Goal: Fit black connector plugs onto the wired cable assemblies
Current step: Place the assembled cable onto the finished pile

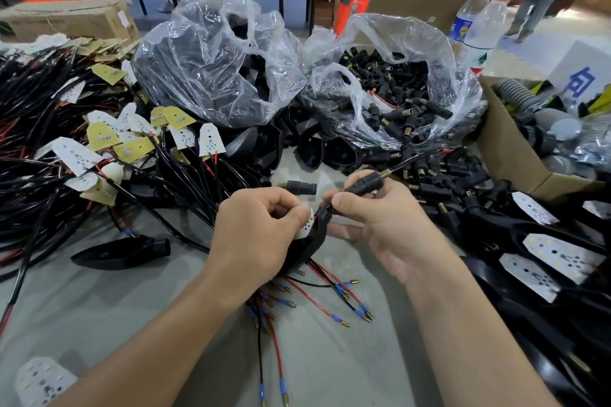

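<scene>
Over grey counter (330, 373), pinches black connector plug (365, 184) on its cable in right grip (380, 228), clasps lamp housing (314, 236) in left grip (261, 231); seemingly far from finished, with heaped cable assemblies (39, 102) and bag of plugs (396, 99) waiting.

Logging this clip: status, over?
Left hand grips black housing and LED board. Right hand pinches connector plug threaded on cable. Spare plug lies just beyond hands; not blocking.

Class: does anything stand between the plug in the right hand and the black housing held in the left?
Nothing visible does. The plug sits on the cable just above the housing; only the thumb of the right hand covers the short gap between them.
</scene>
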{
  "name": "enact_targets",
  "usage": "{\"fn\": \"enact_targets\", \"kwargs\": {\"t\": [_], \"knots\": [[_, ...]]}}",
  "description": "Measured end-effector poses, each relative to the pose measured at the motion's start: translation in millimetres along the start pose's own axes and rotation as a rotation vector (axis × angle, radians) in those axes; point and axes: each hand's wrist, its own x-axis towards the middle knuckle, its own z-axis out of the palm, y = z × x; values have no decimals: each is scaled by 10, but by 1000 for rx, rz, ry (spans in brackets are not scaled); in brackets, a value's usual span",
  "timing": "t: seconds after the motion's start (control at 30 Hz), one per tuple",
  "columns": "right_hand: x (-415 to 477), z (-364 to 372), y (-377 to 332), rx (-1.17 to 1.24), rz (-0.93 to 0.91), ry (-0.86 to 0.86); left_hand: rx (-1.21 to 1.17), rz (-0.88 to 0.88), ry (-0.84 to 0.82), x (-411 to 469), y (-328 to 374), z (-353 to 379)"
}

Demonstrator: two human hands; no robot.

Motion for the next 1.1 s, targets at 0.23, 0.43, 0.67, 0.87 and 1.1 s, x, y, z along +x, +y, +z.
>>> {"fn": "enact_targets", "kwargs": {"t": [0.23, 0.43, 0.67, 0.87, 1.1], "knots": [[-10, 38, -10, -24, -97, 29, -218, -109, 0, 4, 69, 5], [-6, 40, -22, 41, -233, 69, -429, -260, -144, 12, 107, 47], [28, 32, 9, 130, -221, 60, -45, -114, -318, 13, 43, -4], [17, 32, -35, 350, -179, 15, 156, 31, -364, -40, 74, -39], [-21, 74, -59, 441, -159, 2, -183, -6, -525, -79, 141, -25]]}}
